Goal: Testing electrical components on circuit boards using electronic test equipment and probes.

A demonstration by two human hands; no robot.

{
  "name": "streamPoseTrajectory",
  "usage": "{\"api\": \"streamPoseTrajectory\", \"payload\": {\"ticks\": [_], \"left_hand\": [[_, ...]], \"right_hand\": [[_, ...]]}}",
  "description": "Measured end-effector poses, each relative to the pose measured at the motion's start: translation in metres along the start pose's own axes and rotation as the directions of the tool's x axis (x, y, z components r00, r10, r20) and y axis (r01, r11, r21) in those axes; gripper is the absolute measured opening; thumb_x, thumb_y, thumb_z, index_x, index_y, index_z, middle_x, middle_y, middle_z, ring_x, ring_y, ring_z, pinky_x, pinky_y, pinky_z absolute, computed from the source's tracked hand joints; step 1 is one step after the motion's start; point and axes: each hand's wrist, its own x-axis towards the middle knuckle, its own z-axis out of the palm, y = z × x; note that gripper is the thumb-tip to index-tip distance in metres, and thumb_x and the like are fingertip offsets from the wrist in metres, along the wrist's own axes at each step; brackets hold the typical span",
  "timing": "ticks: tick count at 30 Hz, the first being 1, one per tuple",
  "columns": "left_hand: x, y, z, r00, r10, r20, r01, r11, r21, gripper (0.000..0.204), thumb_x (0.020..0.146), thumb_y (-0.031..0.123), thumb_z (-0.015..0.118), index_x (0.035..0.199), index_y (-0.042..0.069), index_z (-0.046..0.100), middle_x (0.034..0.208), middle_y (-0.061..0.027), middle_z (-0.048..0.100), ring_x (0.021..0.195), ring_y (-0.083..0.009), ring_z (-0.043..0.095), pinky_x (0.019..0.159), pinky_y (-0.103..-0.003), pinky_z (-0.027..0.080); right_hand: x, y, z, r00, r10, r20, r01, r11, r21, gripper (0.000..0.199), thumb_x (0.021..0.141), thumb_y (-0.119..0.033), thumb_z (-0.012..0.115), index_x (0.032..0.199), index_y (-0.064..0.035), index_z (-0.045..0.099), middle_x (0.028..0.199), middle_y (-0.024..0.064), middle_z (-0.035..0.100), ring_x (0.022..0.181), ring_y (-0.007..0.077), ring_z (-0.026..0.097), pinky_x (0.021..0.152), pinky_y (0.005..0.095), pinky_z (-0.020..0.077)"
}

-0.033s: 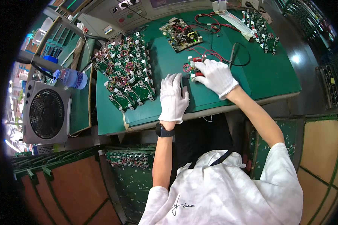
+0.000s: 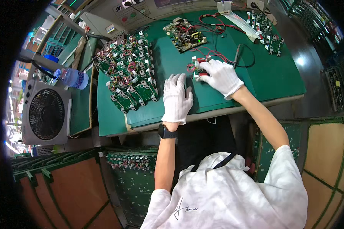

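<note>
A white glove covers my left hand (image 2: pixel 176 97), which lies palm down on the green mat with its fingers stretched out, holding nothing. To its right, my gloved right hand (image 2: pixel 220 77) is closed over a small circuit board (image 2: pixel 197 71). Red parts and red wire loops stick out past the fingers; much of the board is hidden beneath them. Thin red wires run from that spot toward a larger, populated circuit board (image 2: pixel 184 36) farther back, where a small green light glows. Beside my right hand lies a pen-shaped probe (image 2: pixel 237 53) with a black cable.
Rows of small green circuit boards (image 2: pixel 130 72) cover the bench's left part. More boards (image 2: pixel 264 32) stand at the far right, near a clear plastic strip (image 2: pixel 240 26). A fan (image 2: pixel 46 112) and a water bottle (image 2: pixel 73 79) are left of the bench. Board racks (image 2: pixel 132 183) stand below its front edge.
</note>
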Motion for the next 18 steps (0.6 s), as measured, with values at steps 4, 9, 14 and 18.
{"api": "streamPoseTrajectory", "payload": {"ticks": [4,9,14,18], "left_hand": [[0.010,0.004,0.014,0.999,-0.040,-0.011,0.041,0.995,0.089,0.064,0.084,0.040,0.077,0.133,0.002,0.059,0.136,-0.0215,0.057,0.135,-0.0439,0.048,0.119,-0.059,0.031],[0.026,0.009,0.038,0.995,-0.104,0.000,0.104,0.994,0.030,0.073,0.082,0.056,0.076,0.129,0.001,0.064,0.140,-0.0230,0.056,0.139,-0.0465,0.044,0.121,-0.061,0.026],[0.032,0.027,0.022,0.948,-0.289,0.134,0.318,0.842,-0.437,0.067,0.084,0.042,0.080,0.133,-0.001,0.061,0.133,-0.0223,0.064,0.129,-0.0422,0.057,0.119,-0.057,0.033],[0.030,0.045,-0.010,0.942,-0.292,0.166,0.240,0.238,-0.941,0.075,0.091,0.015,0.075,0.155,0.000,0.039,0.149,-0.0198,0.053,0.128,-0.0257,0.061,0.108,-0.037,0.048]], "right_hand": [[0.004,0.021,-0.001,0.991,0.045,0.125,-0.076,0.962,0.261,0.030,0.092,-0.029,0.073,0.113,-0.0087,0.070,0.100,0.0131,0.070,0.093,0.0317,0.069,0.080,0.0417,0.0548],[0.013,0.023,-0.001,0.992,-0.071,0.102,0.025,0.919,0.393,0.028,0.095,-0.029,0.068,0.110,-0.0058,0.070,0.107,0.0164,0.070,0.102,0.0350,0.067,0.089,0.0434,0.0531],[0.004,0.037,-0.003,0.964,0.150,0.218,-0.260,0.681,0.684,0.027,0.101,-0.016,0.067,0.122,0.0014,0.065,0.110,0.0085,0.071,0.093,0.0160,0.069,0.080,0.0313,0.0571],[0.002,0.030,-0.028,0.930,0.230,0.286,-0.335,0.213,0.918,0.031,0.104,-0.026,0.067,0.124,-0.0018,0.063,0.112,0.0035,0.069,0.100,0.0104,0.066,0.083,0.0269,0.0560]]}}
